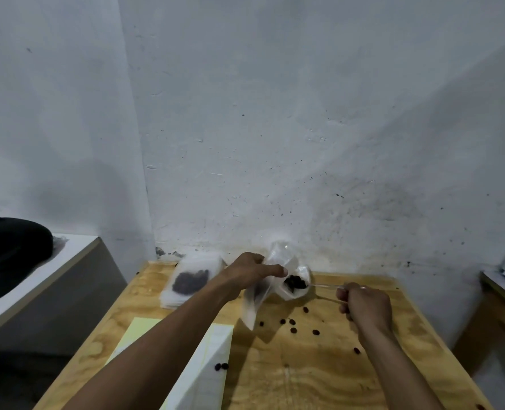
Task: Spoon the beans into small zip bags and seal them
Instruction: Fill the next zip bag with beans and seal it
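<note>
At far left we note a dark cap (8, 255) on a side shelf (76, 250), apart from the work. On the wooden table (319, 380), far left, lies a stack of zip bags (192, 279), the top one showing dark beans inside; we judge it set aside as finished. Pale paper sheets (213, 365) lie near, with two beans on them. The left hand (251, 270) pinches the small zip bag (254, 303) by its mouth, so that it hangs over the table, presumably to keep it open for filling. Just right of it stands a clear bag of beans (292, 279), the supply. The right hand (363, 306) is curled round a clear spoon (325, 287), its bowl in the supply. Loose beans (293, 321) lie scattered beneath: spillage is evident.
</note>
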`<state>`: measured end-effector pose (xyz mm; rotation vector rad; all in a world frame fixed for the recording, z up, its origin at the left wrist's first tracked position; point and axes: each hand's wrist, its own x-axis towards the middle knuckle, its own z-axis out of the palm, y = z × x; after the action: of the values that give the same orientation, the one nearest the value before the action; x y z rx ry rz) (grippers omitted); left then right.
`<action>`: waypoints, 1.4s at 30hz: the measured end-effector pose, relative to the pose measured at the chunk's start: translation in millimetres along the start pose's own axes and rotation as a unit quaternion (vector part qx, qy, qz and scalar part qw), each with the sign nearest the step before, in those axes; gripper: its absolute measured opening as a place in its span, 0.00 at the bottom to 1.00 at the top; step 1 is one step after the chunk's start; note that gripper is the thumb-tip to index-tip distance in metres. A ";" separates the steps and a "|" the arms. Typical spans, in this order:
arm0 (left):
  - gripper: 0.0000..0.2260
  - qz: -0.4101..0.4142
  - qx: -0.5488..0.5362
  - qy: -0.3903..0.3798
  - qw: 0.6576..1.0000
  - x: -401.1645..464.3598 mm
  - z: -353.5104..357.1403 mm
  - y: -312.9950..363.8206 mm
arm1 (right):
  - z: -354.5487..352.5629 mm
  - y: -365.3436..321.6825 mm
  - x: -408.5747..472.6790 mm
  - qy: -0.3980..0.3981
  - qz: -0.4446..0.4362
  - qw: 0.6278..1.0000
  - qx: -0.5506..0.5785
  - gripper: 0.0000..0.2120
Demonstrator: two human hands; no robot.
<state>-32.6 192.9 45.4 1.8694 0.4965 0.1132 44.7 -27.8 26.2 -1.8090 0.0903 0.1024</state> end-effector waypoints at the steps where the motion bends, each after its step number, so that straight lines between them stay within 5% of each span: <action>1: 0.22 0.012 0.005 -0.002 1.000 -2.9 -2.1 -0.4 | -2.9 -4.1 0.2 0.002 -0.005 1.000 -0.001 0.14; 9: 0.22 0.052 0.077 -0.020 0.996 -22.6 -14.0 -2.3 | -25.8 -55.4 -2.8 0.004 -0.081 0.997 -0.010 0.14; 15: 0.25 0.053 0.080 -0.025 0.995 -25.8 -9.2 1.1 | -13.2 -75.7 -21.7 -0.031 -0.249 0.960 -0.126 0.15; 20: 0.25 0.020 -0.027 -0.027 0.999 -19.0 -10.4 -2.1 | -8.3 -75.8 -13.7 0.064 -0.313 0.935 -0.154 0.14; 24: 0.37 -0.019 -0.137 -0.011 0.990 -5.6 -6.3 3.4 | 0.9 -50.5 -7.0 0.079 -0.286 0.919 -0.258 0.20; 33: 0.38 -0.065 0.010 -0.022 0.998 30.8 8.5 25.7 | 22.7 -25.4 10.0 0.093 -0.153 0.936 -0.303 0.21; 42: 0.15 -0.080 -0.132 -0.099 0.983 16.4 -0.5 22.0 | 28.0 2.1 9.6 0.101 -0.021 0.983 -0.152 0.21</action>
<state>-11.8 193.8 63.1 1.5561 0.4668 -0.1093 53.3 -1.1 16.5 -2.1221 0.1896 -0.1031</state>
